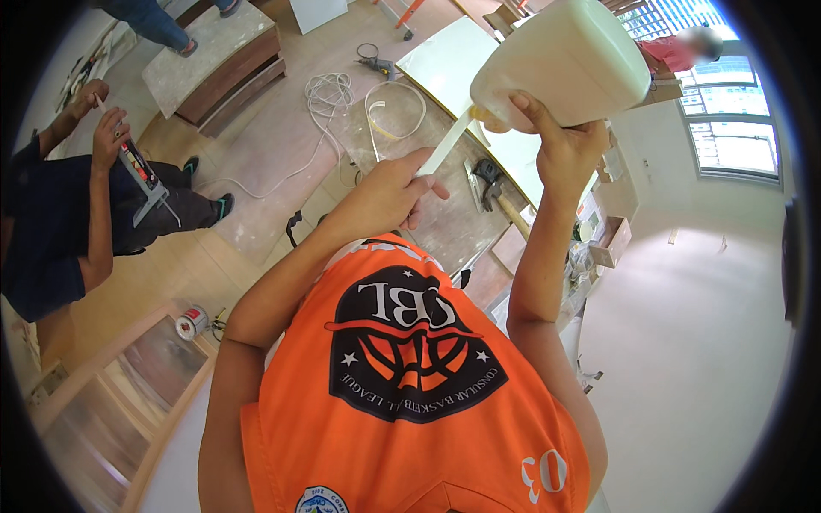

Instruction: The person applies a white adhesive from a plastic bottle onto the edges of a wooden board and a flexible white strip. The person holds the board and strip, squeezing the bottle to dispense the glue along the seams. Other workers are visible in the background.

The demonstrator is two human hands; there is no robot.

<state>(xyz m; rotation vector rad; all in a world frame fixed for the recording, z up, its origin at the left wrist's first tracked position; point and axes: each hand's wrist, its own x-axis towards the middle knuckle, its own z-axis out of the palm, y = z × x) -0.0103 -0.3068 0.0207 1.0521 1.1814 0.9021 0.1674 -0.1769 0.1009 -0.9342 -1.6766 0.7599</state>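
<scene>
High in front of me on the right, my right hand point(564, 150) grips a large whitish plastic jug point(560, 64) tipped on its side. A yellowish part or residue point(489, 118) shows at its lower left, by my fingers; I cannot make out which. My left hand point(395, 197) is closed on a flat white strip point(446, 145). From that hand the strip slants up to the right, its far end at the yellowish spot. Whether it touches there, I cannot tell. Below both hands a hammer point(505, 198) lies on the work surface.
At left a co-worker in dark clothes holds a caulking gun point(147, 178). Another person's legs stand on a brown cabinet point(224, 73). A coiled white cable point(329, 92), a power tool point(376, 65) and a white panel point(445, 64) lie ahead. A can point(191, 322) stands lower left.
</scene>
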